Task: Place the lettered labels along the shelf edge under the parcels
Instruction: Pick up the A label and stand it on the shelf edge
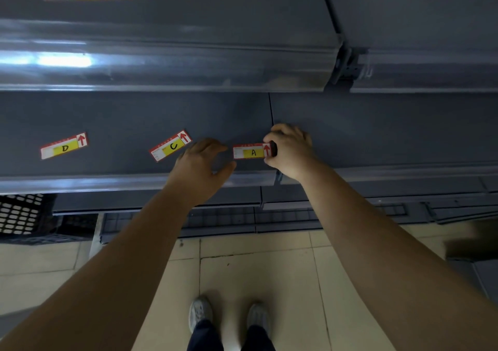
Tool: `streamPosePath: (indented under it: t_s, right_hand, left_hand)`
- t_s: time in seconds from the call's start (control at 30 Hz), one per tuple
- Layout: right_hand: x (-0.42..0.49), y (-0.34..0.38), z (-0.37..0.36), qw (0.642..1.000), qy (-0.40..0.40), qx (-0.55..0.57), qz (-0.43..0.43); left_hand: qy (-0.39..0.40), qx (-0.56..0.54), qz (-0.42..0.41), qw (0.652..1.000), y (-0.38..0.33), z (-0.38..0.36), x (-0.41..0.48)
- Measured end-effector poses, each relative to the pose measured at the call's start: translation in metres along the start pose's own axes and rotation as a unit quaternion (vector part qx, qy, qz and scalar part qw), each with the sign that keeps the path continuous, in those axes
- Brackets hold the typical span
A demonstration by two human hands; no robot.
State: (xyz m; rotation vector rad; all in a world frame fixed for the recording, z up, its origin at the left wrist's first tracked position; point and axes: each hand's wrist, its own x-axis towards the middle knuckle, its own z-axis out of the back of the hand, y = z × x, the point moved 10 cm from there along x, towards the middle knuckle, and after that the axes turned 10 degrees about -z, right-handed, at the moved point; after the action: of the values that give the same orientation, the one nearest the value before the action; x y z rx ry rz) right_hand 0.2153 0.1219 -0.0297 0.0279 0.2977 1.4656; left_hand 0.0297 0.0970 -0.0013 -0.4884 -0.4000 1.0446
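Between the hands sits label A (252, 152), pinched by the right hand (289, 148); the left hand (200, 162) hovers open. Left of it, label C (170, 145) and label D (64, 146) lie loose, shelf edge (107, 184) apparently unlabelled.

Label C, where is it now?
In the head view, label C lies tilted on the lower grey shelf, left of centre, between label D and the left hand.

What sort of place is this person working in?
Probably a shop aisle or stockroom. Grey metal shelves have clear rails along their front edges, lettered tags with red arrows lie on them, the right hand pinching the A tag, and a black plastic crate sits below.
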Motion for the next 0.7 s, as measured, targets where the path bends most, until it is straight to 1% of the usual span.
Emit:
streamPosePath:
  t_s: [0.23, 0.3, 0.47, 0.57, 0.7]
  right_hand:
    - [0.008, -0.007, -0.005, 0.998, 0.059, -0.019, -0.010]
    - [0.007, -0.005, -0.004, 0.999, 0.049, -0.020, 0.000]
    - [0.001, 0.001, -0.001, 0.999, -0.008, -0.014, 0.035]
    - [-0.001, 0.005, -0.002, 0.998, -0.019, -0.027, 0.054]
    - [-0.003, 0.005, 0.001, 0.998, -0.036, -0.005, 0.061]
  left_hand:
    - [0.012, 0.008, 0.003, 1.000, 0.002, -0.002, 0.003]
    - [0.011, 0.010, -0.001, 1.000, 0.001, -0.003, 0.003]
    - [0.001, -0.002, 0.003, 1.000, 0.002, -0.001, 0.001]
    - [-0.013, -0.002, -0.006, 1.000, 0.001, 0.002, 0.001]
    - [-0.001, 0.003, -0.001, 1.000, 0.004, -0.002, 0.003]
